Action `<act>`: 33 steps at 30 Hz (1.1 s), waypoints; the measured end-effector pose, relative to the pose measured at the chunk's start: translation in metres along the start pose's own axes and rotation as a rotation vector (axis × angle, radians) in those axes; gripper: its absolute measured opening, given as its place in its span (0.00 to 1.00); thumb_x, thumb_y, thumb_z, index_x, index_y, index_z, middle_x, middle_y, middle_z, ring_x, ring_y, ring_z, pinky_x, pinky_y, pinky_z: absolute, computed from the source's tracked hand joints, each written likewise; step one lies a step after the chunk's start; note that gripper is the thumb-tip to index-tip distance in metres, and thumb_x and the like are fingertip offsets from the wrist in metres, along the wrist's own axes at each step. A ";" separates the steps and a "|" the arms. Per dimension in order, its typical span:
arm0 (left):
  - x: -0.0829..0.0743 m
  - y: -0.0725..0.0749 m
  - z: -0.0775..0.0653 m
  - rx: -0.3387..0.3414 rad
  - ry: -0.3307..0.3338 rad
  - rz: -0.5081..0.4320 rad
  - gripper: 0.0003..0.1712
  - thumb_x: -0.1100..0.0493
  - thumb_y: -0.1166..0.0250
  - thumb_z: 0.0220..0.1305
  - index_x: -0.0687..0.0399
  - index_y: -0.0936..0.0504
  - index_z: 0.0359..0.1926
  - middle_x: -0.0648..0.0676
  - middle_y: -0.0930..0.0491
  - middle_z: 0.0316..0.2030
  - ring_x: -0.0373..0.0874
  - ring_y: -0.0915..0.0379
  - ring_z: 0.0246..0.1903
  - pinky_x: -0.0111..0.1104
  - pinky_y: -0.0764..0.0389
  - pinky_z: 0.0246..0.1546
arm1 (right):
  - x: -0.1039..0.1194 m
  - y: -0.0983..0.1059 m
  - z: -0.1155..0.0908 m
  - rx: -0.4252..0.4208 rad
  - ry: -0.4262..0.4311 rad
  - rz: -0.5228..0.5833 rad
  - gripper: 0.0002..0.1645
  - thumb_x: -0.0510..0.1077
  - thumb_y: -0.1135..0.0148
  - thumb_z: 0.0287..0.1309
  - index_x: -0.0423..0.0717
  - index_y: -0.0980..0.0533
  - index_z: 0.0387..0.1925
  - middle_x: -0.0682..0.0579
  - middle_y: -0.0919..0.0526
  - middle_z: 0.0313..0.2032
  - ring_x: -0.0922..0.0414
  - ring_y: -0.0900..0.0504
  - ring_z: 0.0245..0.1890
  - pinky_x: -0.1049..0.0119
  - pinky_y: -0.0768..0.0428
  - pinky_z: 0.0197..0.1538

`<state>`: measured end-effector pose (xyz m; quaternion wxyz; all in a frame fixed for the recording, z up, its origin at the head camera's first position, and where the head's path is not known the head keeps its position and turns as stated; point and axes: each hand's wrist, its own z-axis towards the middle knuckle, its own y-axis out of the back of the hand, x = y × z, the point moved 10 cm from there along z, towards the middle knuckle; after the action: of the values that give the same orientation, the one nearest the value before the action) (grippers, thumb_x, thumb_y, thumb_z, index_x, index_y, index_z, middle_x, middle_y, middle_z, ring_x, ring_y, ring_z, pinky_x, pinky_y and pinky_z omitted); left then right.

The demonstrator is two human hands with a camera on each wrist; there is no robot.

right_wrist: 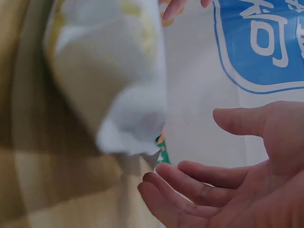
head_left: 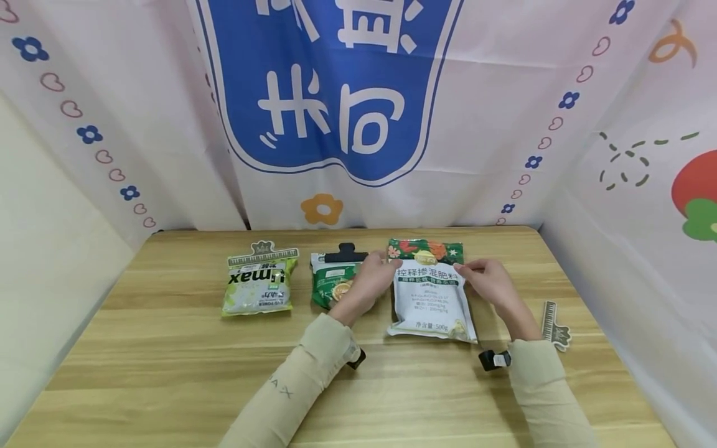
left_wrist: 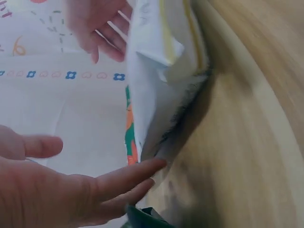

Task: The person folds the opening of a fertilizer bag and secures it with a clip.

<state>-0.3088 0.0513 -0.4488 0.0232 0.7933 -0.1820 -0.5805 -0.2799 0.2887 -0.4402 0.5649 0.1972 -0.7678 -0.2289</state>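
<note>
A white bag of fertilizer (head_left: 431, 305) with a green, flower-printed top lies on the wooden table, its printed front facing up. My left hand (head_left: 374, 280) is at the bag's upper left edge. In the left wrist view the left thumb stands apart from the straight fingers (left_wrist: 128, 178), whose tips are right at the bag. On the opposite side, my right hand (head_left: 493, 283) has its fingertips close by the upper right edge. The right wrist view shows the thumb spread away from loosely bent fingers (right_wrist: 204, 187), with nothing pinched between them.
Left of the white bag lies a green bag (head_left: 327, 283) under a black clip (head_left: 346, 253), partly hidden by my left hand. Farther left is a lime-green bag (head_left: 260, 289) with a ruler-patterned clip (head_left: 263, 254). A similar loose clip (head_left: 554, 326) lies near the table's right edge.
</note>
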 end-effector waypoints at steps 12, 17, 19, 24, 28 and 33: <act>0.011 -0.025 0.005 0.113 0.057 -0.106 0.21 0.54 0.45 0.80 0.62 0.22 0.64 0.59 0.12 0.53 0.43 0.14 0.43 0.36 0.12 0.37 | -0.045 -0.019 0.005 0.169 -0.166 0.186 0.38 0.55 0.41 0.77 0.26 0.32 0.69 0.47 0.15 0.41 0.58 0.14 0.36 0.62 0.07 0.43; 0.015 -0.027 0.005 0.120 0.095 -0.122 0.22 0.54 0.45 0.80 0.60 0.24 0.66 0.59 0.12 0.53 0.47 0.12 0.46 0.41 0.09 0.41 | -0.050 -0.030 0.008 0.231 -0.167 0.221 0.31 0.54 0.40 0.77 0.28 0.26 0.61 0.52 0.13 0.32 0.59 0.13 0.31 0.62 0.08 0.37; 0.016 -0.027 0.005 0.113 0.107 -0.111 0.22 0.53 0.45 0.80 0.61 0.25 0.66 0.59 0.12 0.52 0.46 0.13 0.44 0.39 0.10 0.37 | -0.050 -0.031 0.010 0.228 -0.169 0.214 0.30 0.55 0.39 0.76 0.30 0.24 0.57 0.52 0.13 0.31 0.59 0.14 0.30 0.62 0.08 0.36; 0.018 -0.028 0.005 0.112 0.118 -0.076 0.27 0.52 0.45 0.80 0.65 0.32 0.70 0.61 0.17 0.56 0.47 0.17 0.44 0.37 0.13 0.34 | -0.052 -0.032 0.013 0.225 -0.187 0.190 0.29 0.57 0.36 0.73 0.32 0.23 0.53 0.51 0.14 0.32 0.59 0.15 0.31 0.63 0.08 0.37; 0.018 -0.030 0.006 0.094 0.115 -0.043 0.30 0.51 0.45 0.80 0.67 0.35 0.72 0.62 0.19 0.58 0.48 0.17 0.46 0.40 0.11 0.36 | -0.052 -0.033 0.015 0.230 -0.190 0.204 0.28 0.56 0.35 0.73 0.31 0.22 0.52 0.51 0.13 0.33 0.58 0.14 0.31 0.62 0.08 0.38; 0.019 -0.029 0.007 0.082 0.112 -0.029 0.27 0.51 0.45 0.80 0.67 0.28 0.67 0.60 0.15 0.52 0.47 0.15 0.42 0.40 0.10 0.34 | -0.049 -0.033 0.015 0.241 -0.181 0.224 0.27 0.54 0.35 0.72 0.31 0.21 0.52 0.51 0.12 0.32 0.59 0.13 0.30 0.63 0.07 0.37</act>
<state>-0.3031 0.0741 -0.4756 -0.0077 0.8275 -0.1924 -0.5275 -0.2783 0.2911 -0.5015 0.4876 0.1552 -0.8546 -0.0878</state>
